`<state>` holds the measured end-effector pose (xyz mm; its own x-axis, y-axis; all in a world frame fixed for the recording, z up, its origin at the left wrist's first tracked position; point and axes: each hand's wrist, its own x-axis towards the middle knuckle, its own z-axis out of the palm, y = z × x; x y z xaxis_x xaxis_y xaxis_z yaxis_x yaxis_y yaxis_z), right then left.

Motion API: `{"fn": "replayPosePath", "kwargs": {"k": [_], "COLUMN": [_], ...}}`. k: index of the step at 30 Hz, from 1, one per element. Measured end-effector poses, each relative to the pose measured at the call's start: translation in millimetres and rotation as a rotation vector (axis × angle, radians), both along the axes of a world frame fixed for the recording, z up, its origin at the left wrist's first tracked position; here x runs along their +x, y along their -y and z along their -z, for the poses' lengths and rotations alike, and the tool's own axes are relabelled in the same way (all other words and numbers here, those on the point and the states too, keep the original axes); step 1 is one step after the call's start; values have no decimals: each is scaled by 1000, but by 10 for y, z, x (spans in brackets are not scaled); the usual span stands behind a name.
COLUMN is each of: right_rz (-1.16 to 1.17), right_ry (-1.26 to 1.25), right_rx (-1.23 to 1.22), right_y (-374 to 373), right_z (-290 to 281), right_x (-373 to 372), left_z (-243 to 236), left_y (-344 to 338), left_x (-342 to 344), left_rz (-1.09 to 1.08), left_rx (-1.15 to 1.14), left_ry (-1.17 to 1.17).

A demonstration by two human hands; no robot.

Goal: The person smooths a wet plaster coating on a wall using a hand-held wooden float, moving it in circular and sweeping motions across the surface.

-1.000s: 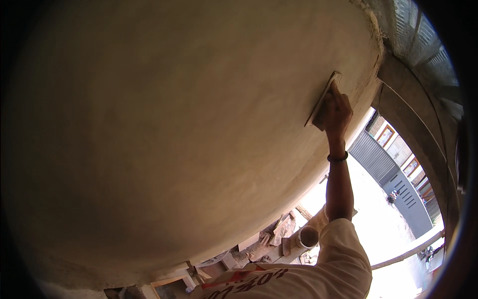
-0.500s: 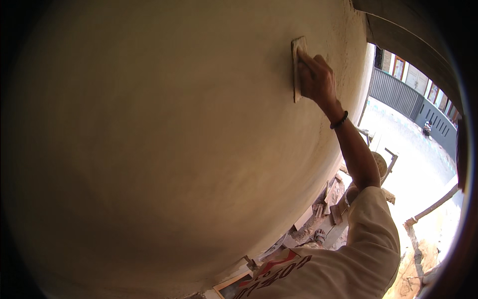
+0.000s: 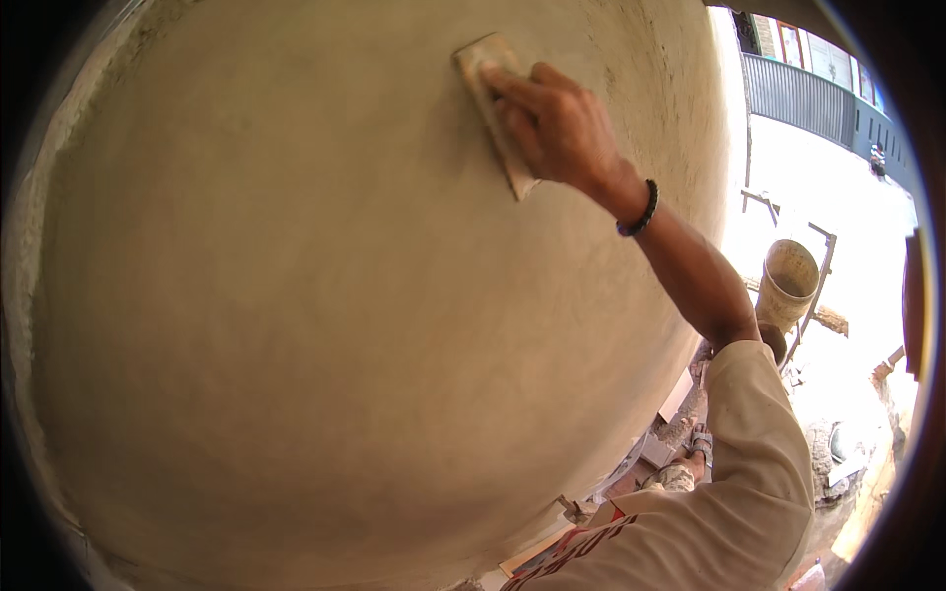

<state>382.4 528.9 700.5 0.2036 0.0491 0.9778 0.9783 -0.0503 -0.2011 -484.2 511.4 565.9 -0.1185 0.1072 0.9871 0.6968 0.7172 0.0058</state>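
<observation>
One flat hand float [image 3: 507,158], clasped in the right grip [image 3: 567,128], on its left side and against the plastered wall [image 3: 325,295], now farther from the wall's right edge [image 3: 727,148] than a second ago, the stroke thus apparently covering another stretch; left grip unseen

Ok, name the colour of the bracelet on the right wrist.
The bracelet is black, seen best in the head view.

Wall [image 3: 296,295] dim, softly shaded | ground [image 3: 867,236] glaring white, right | edges bowed, corners black
</observation>
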Motion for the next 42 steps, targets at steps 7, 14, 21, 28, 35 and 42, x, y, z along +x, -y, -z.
{"fn": "replayPosePath", "kwargs": {"k": [7, 14, 21, 28, 35, 42], "right_rz": [76, 20, 61, -10, -18, 52], "right_ry": [248, 301, 226, 369, 473, 238], "right_rx": [-124, -90, -84, -221, -123, -50], "right_y": [58, -75, -4, 92, -112, -116], "right_z": [497, 232, 119, 617, -107, -247], "right_x": [118, -396, 36, 76, -375, -202], "left_z": [-824, -1419, -1370, -1351, -1435, -1319], "left_y": [-799, -878, -947, -781, -643, -625], "left_x": [1453, 3626, 4266, 4551, 4600, 4811], "left_rz": [834, 1166, 1750, 1894, 1769, 1821], "left_rx": [-76, -260, -580, -836, -633, -545], "left_ry": [23, -731, -715, -567, -729, -672]}}
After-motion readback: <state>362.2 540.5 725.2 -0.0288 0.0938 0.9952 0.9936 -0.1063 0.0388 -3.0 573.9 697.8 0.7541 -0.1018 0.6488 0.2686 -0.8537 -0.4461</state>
